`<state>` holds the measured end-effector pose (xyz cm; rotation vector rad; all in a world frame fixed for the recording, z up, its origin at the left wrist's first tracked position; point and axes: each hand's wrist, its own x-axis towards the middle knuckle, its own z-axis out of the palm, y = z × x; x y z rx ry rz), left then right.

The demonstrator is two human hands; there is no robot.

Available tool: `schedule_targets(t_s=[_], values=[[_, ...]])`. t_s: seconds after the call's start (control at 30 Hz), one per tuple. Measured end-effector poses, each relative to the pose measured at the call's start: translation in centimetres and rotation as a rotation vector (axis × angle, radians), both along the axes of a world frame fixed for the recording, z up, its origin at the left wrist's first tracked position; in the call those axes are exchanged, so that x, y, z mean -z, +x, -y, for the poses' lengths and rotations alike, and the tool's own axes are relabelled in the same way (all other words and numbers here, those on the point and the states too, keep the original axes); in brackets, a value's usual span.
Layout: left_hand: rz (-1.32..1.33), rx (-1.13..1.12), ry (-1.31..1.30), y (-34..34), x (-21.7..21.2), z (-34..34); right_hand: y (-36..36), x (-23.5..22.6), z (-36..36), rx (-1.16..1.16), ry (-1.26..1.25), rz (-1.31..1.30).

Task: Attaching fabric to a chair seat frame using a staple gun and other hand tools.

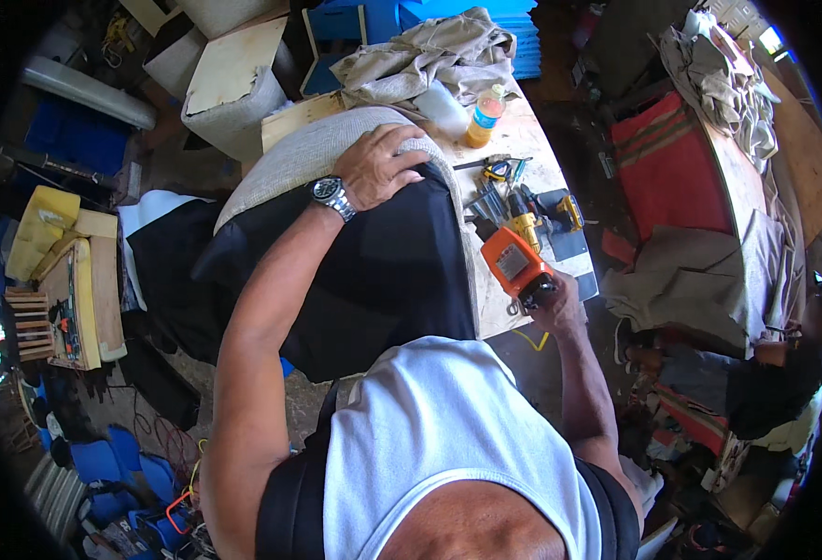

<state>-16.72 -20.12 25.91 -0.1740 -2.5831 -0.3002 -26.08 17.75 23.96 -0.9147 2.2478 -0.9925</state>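
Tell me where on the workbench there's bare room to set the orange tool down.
Bare wood shows on the workbench past the orange-capped bottle, toward its far right edge, and in a narrow strip below the orange tool that the right hand holds. Crowded: the hand tools mid-bench, crumpled cloth behind, and the cushion under the left hand.

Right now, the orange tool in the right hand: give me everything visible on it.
The orange power tool looks like a pneumatic stapler: a boxy orange plastic-looking body with a pale label on its upper face and a dark nose end. The right hand wraps its dark handle from below, hiding the trigger. It is tilted, nose aimed up-left at the edge of the black fabric-covered cushion, at the wooden workbench edge. Whether the nose touches the fabric cannot be told. A yellow hose or cord shows below the hand.
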Motion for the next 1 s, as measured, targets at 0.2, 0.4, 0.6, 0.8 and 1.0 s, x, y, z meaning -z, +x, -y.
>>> schedule_targets(t_s=[0.2,0.4,0.6,0.8,1.0], values=[[0.098,0.064,-0.074,-1.8,1.3,0.2,-1.1,-2.0,0.6,-0.078,-0.050,-0.201],[0.255,0.006,0.036,-2.1,1.2,-0.4,-3.0,-1.8,1.9,-0.171,-0.049,-0.255],[0.046,-0.122,-0.096,-2.6,2.3,-2.4,-4.8,-0.6,5.3,-0.257,-0.083,-0.366],[0.193,-0.228,-0.016,-2.9,1.6,-2.4,-5.6,-0.7,7.2,-0.295,-0.036,-0.406],[0.177,-0.273,-0.044,-3.4,2.4,-1.8,-5.6,-1.0,8.4,-0.311,0.007,-0.371]])
